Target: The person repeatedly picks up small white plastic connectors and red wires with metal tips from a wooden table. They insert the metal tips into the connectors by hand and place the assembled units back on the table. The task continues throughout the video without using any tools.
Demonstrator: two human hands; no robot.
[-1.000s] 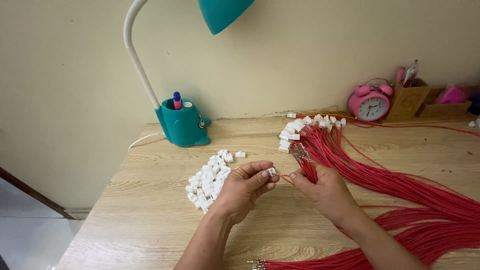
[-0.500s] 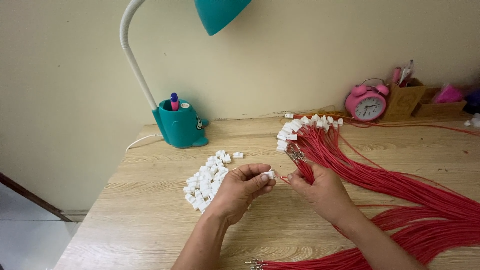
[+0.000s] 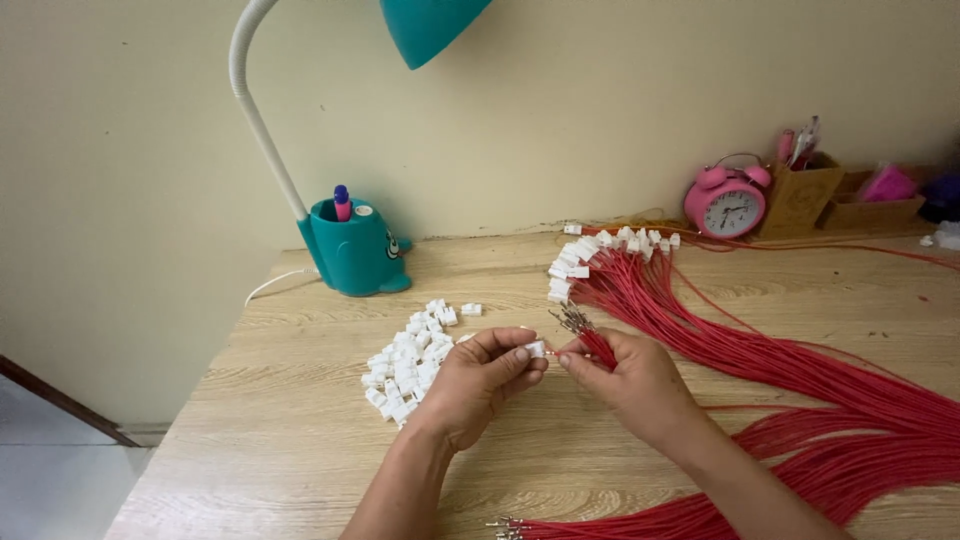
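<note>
My left hand (image 3: 472,385) pinches a small white plastic connector (image 3: 536,349) between thumb and fingertips. My right hand (image 3: 628,378) holds a bunch of red wires (image 3: 601,349) with bare metal tips and brings one wire end up to the connector. The two hands meet above the middle of the wooden table (image 3: 290,420). A loose pile of white connectors (image 3: 405,362) lies just left of my left hand. A large fan of red wires (image 3: 800,370) with white connectors fitted on their far ends (image 3: 600,250) spreads to the right.
A teal desk lamp base (image 3: 352,248) holding a pen stands at the back left, its shade (image 3: 430,25) overhead. A pink alarm clock (image 3: 727,202), a brown pen box (image 3: 800,190) and small trays line the wall at the back right. More red wire ends (image 3: 520,525) lie at the front edge.
The hands have stayed in the same place. My fingers shifted slightly, bringing the wire end closer to the connector.
</note>
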